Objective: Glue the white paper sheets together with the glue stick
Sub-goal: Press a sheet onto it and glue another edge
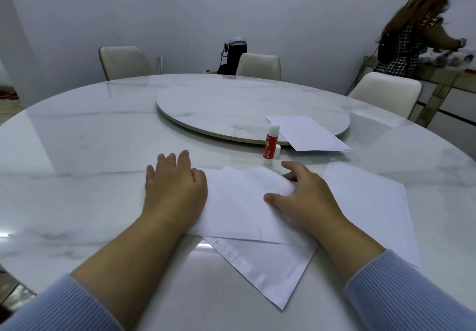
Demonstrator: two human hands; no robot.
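White paper sheets (239, 202) lie pressed under flat left hand (175, 183) and right hand (306, 196), fingers straight.

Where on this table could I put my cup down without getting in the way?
The marble table is bare left of the left hand, and so is most of the turntable. It is crowded near the right hand: overlapping paper sheets, the glue stick, and more paper on the turntable's edge.

Two bare hands: left hand (175, 186), right hand (306, 196), both flat on paper. One red-and-white cylindrical glue stick (270, 144) beyond right hand. White paper sheets (239, 202): at least four. Three cream padded chairs (123, 61). One round marble turntable (231, 109).
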